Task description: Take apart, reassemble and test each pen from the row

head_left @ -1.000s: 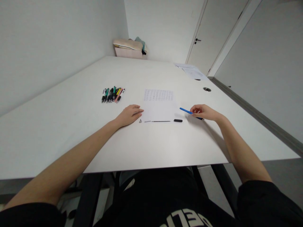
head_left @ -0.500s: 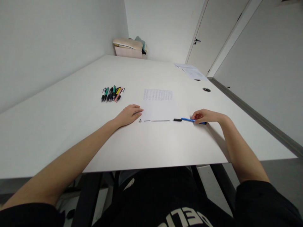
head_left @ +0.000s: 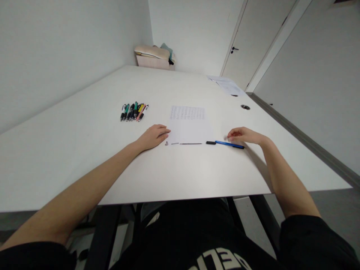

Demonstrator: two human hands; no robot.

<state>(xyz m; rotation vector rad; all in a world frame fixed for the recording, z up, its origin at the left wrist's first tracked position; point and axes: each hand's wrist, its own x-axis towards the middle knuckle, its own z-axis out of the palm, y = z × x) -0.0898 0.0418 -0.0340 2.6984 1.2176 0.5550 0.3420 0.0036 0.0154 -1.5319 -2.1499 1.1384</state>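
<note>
My left hand rests on the table at the left edge of a printed sheet of paper, its fingers stretched out. Close by its thumb lie a small pen tip and a spring. A thin refill, a black grip and a blue pen barrel continue the row to the right. Just above the barrel hovers my right hand, fingers loosely curled and off the barrel. A small grey smudge shows at its fingertips; whether it is an object or a shadow is unclear.
Several pens lie side by side at the left on the white table. More papers sit at the far right near a round cable hole. Beyond the far edge stands a box with folded cloth.
My right hand has let go of the blue pen barrel and lifted slightly away from it. The barrel now lies fully visible. My left hand has stayed in place.
</note>
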